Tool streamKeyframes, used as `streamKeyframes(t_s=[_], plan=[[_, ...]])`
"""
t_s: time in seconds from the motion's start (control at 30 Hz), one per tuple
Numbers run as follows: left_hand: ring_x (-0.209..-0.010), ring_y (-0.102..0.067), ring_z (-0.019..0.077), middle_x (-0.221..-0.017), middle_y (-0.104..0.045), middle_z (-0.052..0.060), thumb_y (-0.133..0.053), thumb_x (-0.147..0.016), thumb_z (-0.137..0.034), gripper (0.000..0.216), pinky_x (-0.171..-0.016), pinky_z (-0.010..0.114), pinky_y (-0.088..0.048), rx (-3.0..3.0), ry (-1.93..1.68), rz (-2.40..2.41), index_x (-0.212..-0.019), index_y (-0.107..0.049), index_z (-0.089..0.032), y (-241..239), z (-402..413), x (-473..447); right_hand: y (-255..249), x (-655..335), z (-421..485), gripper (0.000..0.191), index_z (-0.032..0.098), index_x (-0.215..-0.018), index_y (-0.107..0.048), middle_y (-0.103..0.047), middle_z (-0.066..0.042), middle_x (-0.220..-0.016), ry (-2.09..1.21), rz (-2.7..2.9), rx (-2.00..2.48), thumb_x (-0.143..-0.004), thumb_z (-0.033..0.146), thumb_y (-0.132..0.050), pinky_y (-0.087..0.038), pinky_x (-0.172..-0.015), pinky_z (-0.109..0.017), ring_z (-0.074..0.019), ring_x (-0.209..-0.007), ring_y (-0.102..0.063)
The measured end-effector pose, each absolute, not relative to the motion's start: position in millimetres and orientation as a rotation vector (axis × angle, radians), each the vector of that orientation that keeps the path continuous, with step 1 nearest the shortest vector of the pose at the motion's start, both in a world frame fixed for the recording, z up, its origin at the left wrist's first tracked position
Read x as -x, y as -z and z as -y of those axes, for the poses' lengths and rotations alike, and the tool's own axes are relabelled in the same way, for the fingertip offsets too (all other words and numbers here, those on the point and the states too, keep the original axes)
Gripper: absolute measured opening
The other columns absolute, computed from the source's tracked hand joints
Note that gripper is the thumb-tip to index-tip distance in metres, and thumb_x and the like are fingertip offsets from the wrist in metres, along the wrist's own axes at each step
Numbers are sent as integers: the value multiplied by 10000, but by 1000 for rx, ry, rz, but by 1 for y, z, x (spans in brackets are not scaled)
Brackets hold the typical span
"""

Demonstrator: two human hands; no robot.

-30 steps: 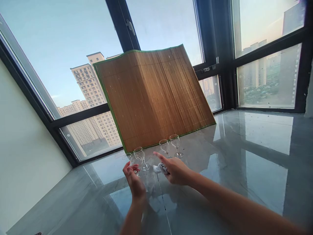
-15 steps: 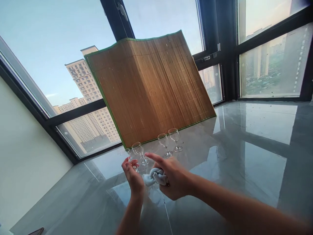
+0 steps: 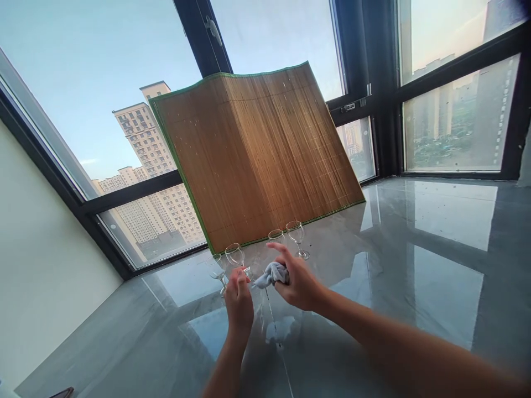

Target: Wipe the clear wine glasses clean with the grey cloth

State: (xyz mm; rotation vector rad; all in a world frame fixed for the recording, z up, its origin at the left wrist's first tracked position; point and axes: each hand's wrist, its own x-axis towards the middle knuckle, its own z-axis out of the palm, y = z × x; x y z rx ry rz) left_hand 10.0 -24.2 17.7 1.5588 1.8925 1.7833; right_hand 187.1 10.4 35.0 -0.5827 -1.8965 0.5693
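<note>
My left hand [image 3: 239, 301] is closed, fingers curled round a small clear wine glass that they mostly hide; only a faint bright edge shows beside the fingertips. Close by on the right, my right hand [image 3: 301, 282] grips a crumpled pale grey cloth [image 3: 272, 275], its index finger stretched forward. Beyond my left hand stand two stemmed glasses, one at the left [image 3: 215, 268] and another [image 3: 235, 254] partly behind the fingers. Past my right hand are two more, a glass [image 3: 276, 237] whose lower part the hand covers and a fully visible glass [image 3: 296, 235].
A brown bamboo mat [image 3: 261, 160] with green edging leans against the dark-framed windows behind the glasses. The glossy grey tiled surface [image 3: 373, 287] reflects the windows. A white wall [image 3: 37, 249] borders the left, and a dark-edged object [image 3: 62, 393] shows at the lower left.
My left hand has moved right and turned, so the glass in it is now mostly hidden. The right hand with the cloth has shifted slightly up and right, covering one glass's lower part.
</note>
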Motion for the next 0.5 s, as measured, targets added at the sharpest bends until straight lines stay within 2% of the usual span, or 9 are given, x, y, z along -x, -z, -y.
streamKeyframes(t_s=[0.17,0.3,0.4,0.5], plan=[[-669,-552,191,-716,-608,6,-334,-969,-484,427,-659,300,-371,-1821,-1572,-1905,-887,-654,-213,-17,29,-17,-30,-187,-22,756,212,-1373,-364,-597,41,-766,-472,1899,781,-657,65,-559,-285,-607,-249,-130,-605,-470],[-713,-572,198,-758,-637,13,-292,-997,-516,459,-669,298,-358,-1910,-1408,-1944,-900,-631,-222,-11,30,-20,-25,-184,-24,755,205,-1387,-375,-569,47,-720,-506,2053,770,-670,65,-564,-249,-584,-250,-130,-588,-462],[-758,-594,213,-790,-659,24,-277,-1001,-528,464,-683,302,-363,-1922,-1346,-1978,-888,-614,-230,-10,30,-20,-19,-181,-23,749,199,-1381,-379,-549,56,-707,-706,2063,657,-669,52,-559,-277,-583,-240,-121,-598,-473],[-772,-609,222,-792,-672,30,-272,-1001,-520,463,-687,303,-362,-1957,-1289,-1997,-879,-616,-235,-10,31,-21,-16,-178,-23,755,198,-1370,-384,-540,62,-717,-1068,1992,536,-649,53,-556,-320,-563,-218,-106,-602,-483]])
